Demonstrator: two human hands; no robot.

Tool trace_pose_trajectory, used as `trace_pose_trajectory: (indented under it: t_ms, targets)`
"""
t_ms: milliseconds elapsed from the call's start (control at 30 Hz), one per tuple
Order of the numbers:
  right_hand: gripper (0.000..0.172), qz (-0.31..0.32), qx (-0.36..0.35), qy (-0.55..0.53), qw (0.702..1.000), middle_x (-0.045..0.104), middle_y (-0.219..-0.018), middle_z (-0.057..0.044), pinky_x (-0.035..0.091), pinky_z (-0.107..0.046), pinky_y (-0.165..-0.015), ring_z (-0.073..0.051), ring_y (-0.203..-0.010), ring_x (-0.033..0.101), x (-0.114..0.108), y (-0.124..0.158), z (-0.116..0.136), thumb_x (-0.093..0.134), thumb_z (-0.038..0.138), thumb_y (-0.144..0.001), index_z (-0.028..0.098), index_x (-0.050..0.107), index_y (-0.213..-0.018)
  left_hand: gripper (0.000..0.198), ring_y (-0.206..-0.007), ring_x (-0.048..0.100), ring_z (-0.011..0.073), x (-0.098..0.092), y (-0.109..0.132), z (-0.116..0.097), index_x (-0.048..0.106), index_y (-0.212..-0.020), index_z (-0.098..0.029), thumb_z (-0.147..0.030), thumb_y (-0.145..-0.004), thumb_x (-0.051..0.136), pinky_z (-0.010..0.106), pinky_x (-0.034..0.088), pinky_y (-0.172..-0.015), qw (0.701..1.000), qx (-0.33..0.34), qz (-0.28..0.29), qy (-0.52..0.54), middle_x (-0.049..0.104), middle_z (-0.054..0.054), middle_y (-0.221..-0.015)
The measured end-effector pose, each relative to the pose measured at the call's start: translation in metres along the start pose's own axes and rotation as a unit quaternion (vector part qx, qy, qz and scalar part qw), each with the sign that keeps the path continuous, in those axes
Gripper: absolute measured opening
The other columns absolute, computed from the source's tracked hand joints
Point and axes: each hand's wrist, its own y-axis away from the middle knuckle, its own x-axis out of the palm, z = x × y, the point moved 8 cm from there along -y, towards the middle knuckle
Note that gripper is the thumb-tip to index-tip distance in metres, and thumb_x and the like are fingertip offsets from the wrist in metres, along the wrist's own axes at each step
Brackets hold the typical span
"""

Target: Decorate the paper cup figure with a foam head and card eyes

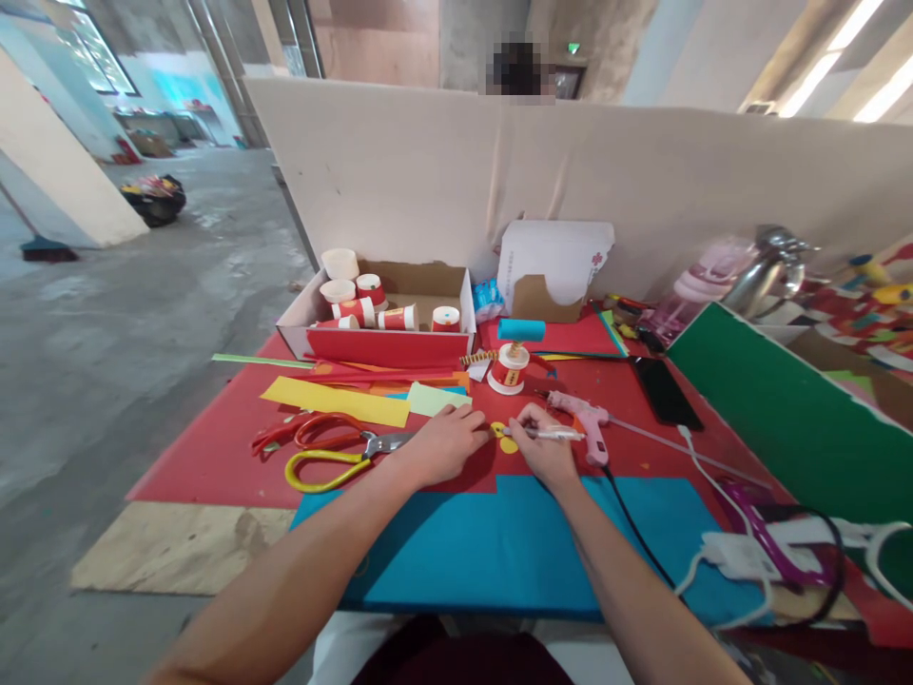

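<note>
My right hand is closed round a white pen, its tip at a small yellow paper circle. The fingertips of my left hand are curled down onto the left edge of that circle, pinning it on the red sheet. Just below it lies a second yellow circle. Behind my hands stands a red and white paper cup with a blue paper roll above it. Scissors with red and yellow handles lie left of my left hand, their blade tips hidden by it.
A pink glue gun with a trailing cord lies right of my right hand, near a phone. Paper strips and a box of cups are at the left. A green board and a power strip are at the right.
</note>
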Motion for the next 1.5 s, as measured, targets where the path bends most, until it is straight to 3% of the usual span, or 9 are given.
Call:
trace_pose_trajectory:
  t_ms: [1500]
  targets:
    - [0.024, -0.003, 0.007, -0.022, 1.0, 0.05, -0.055, 0.002, 0.039, -0.025, -0.049, -0.014, -0.051, 0.05, 0.0026, -0.0004, 0.0018, 0.051, 0.038, -0.076, 0.022, 0.042, -0.06, 0.031, -0.096, 0.045, 0.0236, 0.0006, -0.0001, -0.0003, 0.057, -0.109, -0.019, -0.012, -0.081, 0.045, 0.036, 0.036, -0.077, 1.0, -0.002, 0.002, -0.001, 0.051, 0.008, -0.099]
